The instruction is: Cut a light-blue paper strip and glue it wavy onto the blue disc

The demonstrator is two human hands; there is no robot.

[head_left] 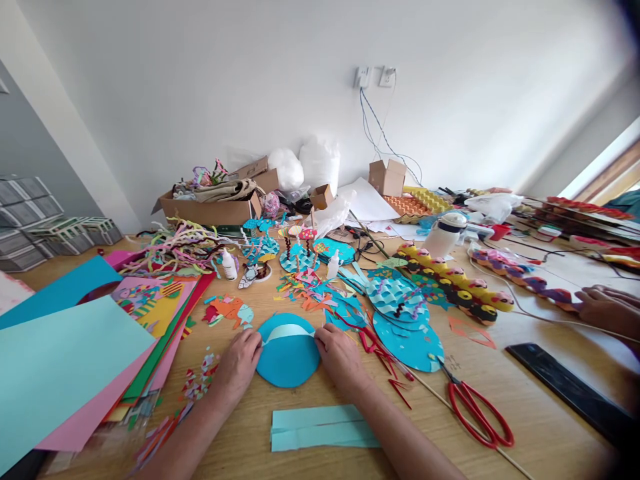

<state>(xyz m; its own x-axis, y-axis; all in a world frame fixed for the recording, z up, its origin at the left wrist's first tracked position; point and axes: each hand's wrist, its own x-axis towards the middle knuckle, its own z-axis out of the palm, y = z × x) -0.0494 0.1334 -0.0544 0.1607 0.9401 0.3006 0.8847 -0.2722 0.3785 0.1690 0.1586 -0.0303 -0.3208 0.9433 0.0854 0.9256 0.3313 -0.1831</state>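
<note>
My left hand [243, 358] pinches one end of a pale blue paper strip [287, 331], and my right hand [340, 353] pinches its other end. The strip arches across a round blue paper disc [289, 363] that lies flat on the wooden table. Nearer to me are several light blue paper strips [320, 427], partly behind my right forearm. Orange and blue paper fish cutouts [233, 311] rest just beyond my left hand. To the right of my right hand sit red paper scraps [380, 350] and finished blue discs with wavy strips [397, 297].
Red-handled scissors [475, 410] and a dark phone-like slab [565, 390] lie to the right. Coloured paper sheets [65, 373] pile up at left. Glue bottles [229, 265], pipe cleaners [175, 247] and a cardboard box [213, 210] stand farther back. Another person's hand [603, 307] shows at far right.
</note>
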